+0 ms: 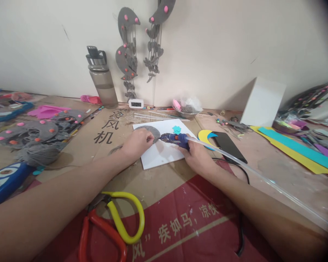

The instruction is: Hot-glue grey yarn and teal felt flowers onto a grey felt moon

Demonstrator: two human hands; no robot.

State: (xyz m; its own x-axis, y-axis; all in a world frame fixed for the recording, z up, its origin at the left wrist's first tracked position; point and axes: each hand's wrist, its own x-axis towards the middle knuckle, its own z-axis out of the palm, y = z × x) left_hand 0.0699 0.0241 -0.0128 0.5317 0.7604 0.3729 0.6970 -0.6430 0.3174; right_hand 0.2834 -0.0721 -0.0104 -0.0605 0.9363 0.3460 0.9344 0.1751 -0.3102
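Note:
My right hand [198, 154] is wrapped round a blue glue gun [180, 140], with a long clear glue stick [243, 165] running out of its back to the lower right. The gun's nozzle points left, close to the fingertips of my left hand [140, 142]. Those fingers are pinched at the edge of a grey felt piece [150, 131], and whatever is between them is too small to name. The felt lies partly on a white board [164, 154]. Small teal cutouts [176, 129] sit on the board, beyond the gun.
Scissors with red and yellow handles [128, 218] lie in front. A bottle [102, 82] and small clock [136, 103] stand at the back. Grey yarn [39, 154] is at left. A black phone-like slab [228, 145] and coloured felt strips [297, 147] lie at right.

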